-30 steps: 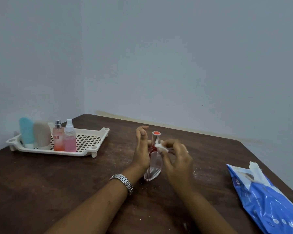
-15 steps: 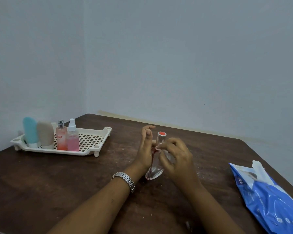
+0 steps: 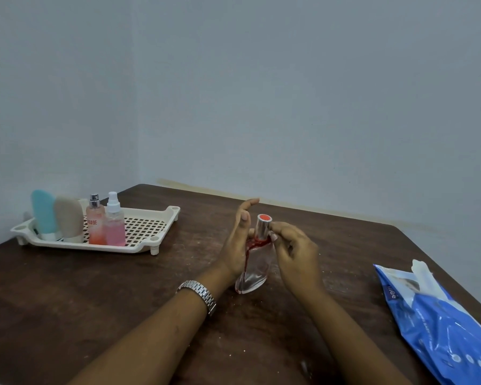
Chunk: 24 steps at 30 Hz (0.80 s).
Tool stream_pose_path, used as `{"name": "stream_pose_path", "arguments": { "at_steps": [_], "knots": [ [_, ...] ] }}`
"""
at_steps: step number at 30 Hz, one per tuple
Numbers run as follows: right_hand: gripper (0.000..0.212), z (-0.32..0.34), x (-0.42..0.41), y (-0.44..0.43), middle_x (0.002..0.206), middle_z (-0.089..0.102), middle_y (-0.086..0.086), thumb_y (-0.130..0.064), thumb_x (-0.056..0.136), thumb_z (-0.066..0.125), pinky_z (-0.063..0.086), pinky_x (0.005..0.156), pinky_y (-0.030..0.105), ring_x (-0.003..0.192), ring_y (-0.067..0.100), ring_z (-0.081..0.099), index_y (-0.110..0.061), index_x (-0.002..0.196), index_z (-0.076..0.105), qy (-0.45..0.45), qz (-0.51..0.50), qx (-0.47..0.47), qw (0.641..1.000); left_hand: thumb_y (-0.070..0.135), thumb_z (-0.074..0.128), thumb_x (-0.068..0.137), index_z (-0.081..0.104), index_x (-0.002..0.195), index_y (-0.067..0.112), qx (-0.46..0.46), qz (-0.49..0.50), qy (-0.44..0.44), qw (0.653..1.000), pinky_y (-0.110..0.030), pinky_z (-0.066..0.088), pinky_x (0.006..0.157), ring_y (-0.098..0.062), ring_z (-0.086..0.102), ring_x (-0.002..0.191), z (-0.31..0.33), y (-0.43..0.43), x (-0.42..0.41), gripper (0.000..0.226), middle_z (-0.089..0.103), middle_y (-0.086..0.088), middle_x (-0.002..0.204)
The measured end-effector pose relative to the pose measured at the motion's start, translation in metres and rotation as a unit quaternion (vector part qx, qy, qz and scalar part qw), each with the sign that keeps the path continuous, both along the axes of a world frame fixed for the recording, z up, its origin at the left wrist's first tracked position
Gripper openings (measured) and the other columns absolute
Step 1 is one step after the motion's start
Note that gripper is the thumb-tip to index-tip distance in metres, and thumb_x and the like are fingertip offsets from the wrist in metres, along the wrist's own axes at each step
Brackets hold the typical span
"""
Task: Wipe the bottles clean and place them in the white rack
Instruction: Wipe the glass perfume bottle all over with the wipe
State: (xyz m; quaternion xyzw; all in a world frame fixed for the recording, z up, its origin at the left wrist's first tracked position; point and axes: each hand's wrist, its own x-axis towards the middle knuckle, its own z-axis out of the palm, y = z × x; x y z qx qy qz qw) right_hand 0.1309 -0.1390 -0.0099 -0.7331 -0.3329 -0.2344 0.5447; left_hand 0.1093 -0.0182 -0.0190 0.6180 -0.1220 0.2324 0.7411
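Observation:
A clear glass perfume bottle (image 3: 254,276) with a silver cap and red top leans on the brown table (image 3: 95,301) at centre, base down. My left hand (image 3: 235,251) cradles its left side, fingers straight up, thumb tucked behind the neck. My right hand (image 3: 295,254) has its fingers curled at the neck under the cap, pinching a small white wipe that barely shows. The white rack (image 3: 161,218) stands at the back left with a teal bottle (image 3: 43,212), a beige bottle (image 3: 68,218), a peach spray bottle (image 3: 95,223) and a pink spray bottle (image 3: 114,223) at its left end.
A blue pack of wipes (image 3: 442,323) lies at the right table edge, one white wipe sticking out of its top. The rack's right half holds nothing. Walls close off the back and left of the table. A metal watch sits on my left wrist.
My right fingers slid along the bottle's neck, from in front of it to just under the cap. The wipe, plain a second ago, is now mostly hidden. The bottle stays in place.

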Motion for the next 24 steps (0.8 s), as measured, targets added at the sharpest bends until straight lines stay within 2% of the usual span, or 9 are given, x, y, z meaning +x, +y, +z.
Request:
{"name": "stream_pose_path", "arguments": {
  "at_steps": [3,6,9,11,15,18,20,22,24],
  "knots": [
    [0.025,-0.001,-0.001,0.000,0.097,0.068,-0.009,-0.004,0.090,0.055,0.050,0.079,0.016,0.092,-0.002,0.061,-0.022,0.101,0.070,0.089,0.004,0.042,0.995,0.087,0.057,0.057,0.040,0.133,0.030,-0.020,-0.006,0.003,1.000,-0.047,0.054,0.082,-0.037,0.067,0.090,-0.001,-0.002,0.001,0.096,0.068,-0.022,0.100],
    [0.017,-0.005,-0.003,-0.001,0.090,0.071,-0.007,-0.013,0.092,0.055,0.054,0.074,0.023,0.086,0.005,0.066,-0.017,0.099,0.071,0.192,0.017,0.094,0.977,0.089,0.056,0.055,0.045,0.127,0.030,-0.018,0.000,0.008,1.000,-0.051,0.052,0.090,-0.037,0.065,0.105,0.000,-0.002,0.002,0.093,0.064,-0.018,0.122],
    [0.019,-0.009,-0.005,-0.004,0.086,0.073,0.001,-0.016,0.095,0.051,0.056,0.075,0.034,0.085,0.017,0.068,-0.015,0.095,0.070,0.298,0.048,0.074,0.950,0.090,0.053,0.056,0.049,0.123,0.027,-0.010,-0.003,0.010,1.000,-0.052,0.052,0.089,-0.038,0.066,0.101,-0.001,-0.001,0.003,0.092,0.068,-0.016,0.116],
    [0.020,-0.008,-0.004,-0.008,0.084,0.073,0.003,-0.016,0.096,0.051,0.055,0.072,0.031,0.083,0.018,0.068,-0.014,0.090,0.070,0.321,0.065,0.037,0.944,0.090,0.055,0.054,0.050,0.122,0.022,-0.012,-0.006,0.005,1.000,-0.044,0.056,0.081,-0.034,0.069,0.093,-0.001,-0.001,0.003,0.096,0.069,-0.020,0.108],
    [0.022,-0.008,0.000,-0.013,0.077,0.070,0.005,-0.018,0.094,0.054,0.047,0.062,0.028,0.073,0.017,0.063,-0.011,0.080,0.069,0.285,-0.003,-0.122,0.951,0.088,0.055,0.056,0.047,0.122,0.014,-0.002,-0.012,-0.006,1.000,-0.033,0.056,0.067,-0.023,0.070,0.078,0.000,-0.001,0.003,0.099,0.071,-0.018,0.094],
    [0.032,-0.007,0.002,-0.012,0.072,0.066,0.008,-0.018,0.092,0.055,0.037,0.052,0.025,0.058,0.014,0.052,-0.012,0.061,0.059,0.212,-0.066,-0.278,0.934,0.088,0.056,0.057,0.048,0.119,0.014,-0.001,-0.015,-0.004,1.000,-0.031,0.055,0.068,-0.021,0.069,0.076,0.000,0.000,0.003,0.097,0.071,-0.016,0.088],
    [0.035,-0.002,0.002,-0.011,0.075,0.066,0.007,-0.015,0.091,0.055,0.039,0.051,0.025,0.058,0.014,0.051,-0.014,0.056,0.053,0.186,-0.087,-0.330,0.921,0.087,0.056,0.057,0.049,0.118,0.015,-0.002,-0.016,-0.003,1.000,-0.030,0.055,0.068,-0.021,0.068,0.075,0.000,0.001,0.003,0.095,0.071,-0.015,0.086],
    [0.028,0.007,-0.003,-0.014,0.069,0.062,0.003,-0.010,0.089,0.055,0.043,0.053,0.023,0.059,0.015,0.053,-0.013,0.061,0.057,0.171,-0.096,-0.309,0.931,0.087,0.056,0.058,0.049,0.118,0.016,-0.010,-0.025,0.002,1.000,-0.033,0.054,0.072,-0.023,0.067,0.075,0.000,0.001,0.003,0.093,0.070,-0.015,0.086],
    [0.017,0.017,-0.012,-0.016,0.065,0.058,-0.003,-0.008,0.088,0.057,0.037,0.045,0.009,0.054,0.007,0.049,-0.014,0.074,0.065,0.120,-0.112,-0.181,0.970,0.085,0.057,0.060,0.051,0.118,0.017,-0.017,-0.046,0.013,0.999,-0.040,0.052,0.079,-0.027,0.065,0.078,0.002,0.002,0.002,0.089,0.068,-0.017,0.088]
  ]
}}
